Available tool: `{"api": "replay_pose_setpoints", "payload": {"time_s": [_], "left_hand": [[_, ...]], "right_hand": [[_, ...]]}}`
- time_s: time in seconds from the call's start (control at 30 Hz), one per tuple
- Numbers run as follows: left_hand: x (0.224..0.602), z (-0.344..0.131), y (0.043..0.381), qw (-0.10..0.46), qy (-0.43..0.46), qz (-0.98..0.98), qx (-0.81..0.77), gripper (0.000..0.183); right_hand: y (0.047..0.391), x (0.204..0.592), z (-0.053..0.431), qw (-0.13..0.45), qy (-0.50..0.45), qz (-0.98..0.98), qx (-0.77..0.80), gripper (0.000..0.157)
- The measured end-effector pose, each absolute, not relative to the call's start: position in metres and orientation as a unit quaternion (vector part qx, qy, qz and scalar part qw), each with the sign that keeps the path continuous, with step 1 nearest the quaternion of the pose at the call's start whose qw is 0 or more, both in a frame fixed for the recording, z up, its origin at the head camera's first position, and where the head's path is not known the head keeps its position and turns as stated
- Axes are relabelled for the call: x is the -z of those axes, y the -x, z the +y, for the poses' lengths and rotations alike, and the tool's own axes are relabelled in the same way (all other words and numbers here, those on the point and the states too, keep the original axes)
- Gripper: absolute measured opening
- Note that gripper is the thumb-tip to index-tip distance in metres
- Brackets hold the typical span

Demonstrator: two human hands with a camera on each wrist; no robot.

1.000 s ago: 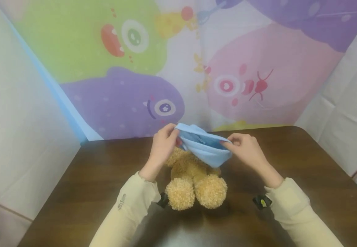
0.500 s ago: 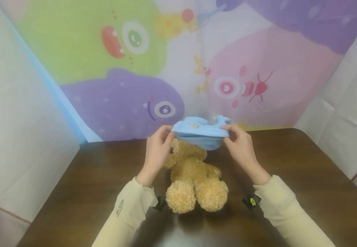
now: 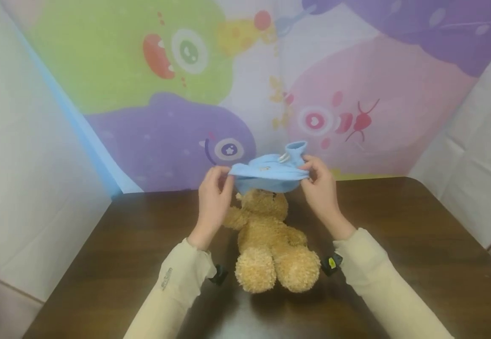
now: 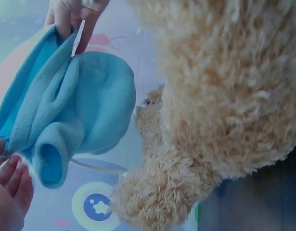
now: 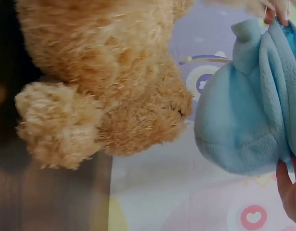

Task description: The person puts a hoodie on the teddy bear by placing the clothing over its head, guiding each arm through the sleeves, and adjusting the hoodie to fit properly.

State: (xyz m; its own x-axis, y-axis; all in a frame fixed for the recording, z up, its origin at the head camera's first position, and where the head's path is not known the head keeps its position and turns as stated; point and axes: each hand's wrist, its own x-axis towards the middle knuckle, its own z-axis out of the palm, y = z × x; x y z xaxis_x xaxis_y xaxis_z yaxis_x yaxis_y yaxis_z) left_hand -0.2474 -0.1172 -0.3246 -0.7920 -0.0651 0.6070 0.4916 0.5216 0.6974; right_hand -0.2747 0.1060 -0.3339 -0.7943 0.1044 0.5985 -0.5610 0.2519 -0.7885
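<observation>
A toy-sized light-blue fleece garment [image 3: 268, 176] is stretched between both hands, above and just behind a teddy bear's head. My left hand [image 3: 213, 205] pinches one end of its folded edge, and my right hand [image 3: 323, 193] pinches the other. One tube-like sleeve sticks up by the right hand in the head view. Another sleeve's round opening [image 4: 51, 166] shows near the left hand in the left wrist view. The curly tan teddy bear [image 3: 260, 233] is on the table, feet towards me. The garment overlaps the top of its head in the head view.
The dark brown wooden table [image 3: 122, 268] carries the bear near its middle. Behind it hangs a cloth backdrop [image 3: 262, 66] printed with cartoon monsters. Pale cloth walls [image 3: 37, 165] close off the left and right sides.
Both hands have moved the garment up and away towards the backdrop, tipping it so its opening no longer faces the head camera. More of the bear's body and head is uncovered.
</observation>
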Motion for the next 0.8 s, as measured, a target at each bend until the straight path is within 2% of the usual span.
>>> {"api": "replay_pose_setpoints", "payload": {"time_s": [0.2,0.4,0.7,0.8], "left_hand": [[0.325,-0.115,0.246,0.250,0.118,-0.834,0.478,0.017],[0.339,-0.117,0.244,0.226,0.138,-0.851,0.454,0.023],[0.379,-0.117,0.236,0.174,0.102,-0.877,0.437,0.012],[0.387,-0.116,0.234,0.178,0.092,-0.885,0.420,0.012]], "right_hand": [[0.278,0.332,0.101,0.278,-0.153,-0.731,-0.604,0.014],[0.279,0.347,0.104,0.273,-0.161,-0.734,-0.601,0.014],[0.269,0.381,0.112,0.188,-0.083,-0.823,-0.530,0.018],[0.264,0.387,0.114,0.139,-0.052,-0.842,-0.518,0.023]]}}
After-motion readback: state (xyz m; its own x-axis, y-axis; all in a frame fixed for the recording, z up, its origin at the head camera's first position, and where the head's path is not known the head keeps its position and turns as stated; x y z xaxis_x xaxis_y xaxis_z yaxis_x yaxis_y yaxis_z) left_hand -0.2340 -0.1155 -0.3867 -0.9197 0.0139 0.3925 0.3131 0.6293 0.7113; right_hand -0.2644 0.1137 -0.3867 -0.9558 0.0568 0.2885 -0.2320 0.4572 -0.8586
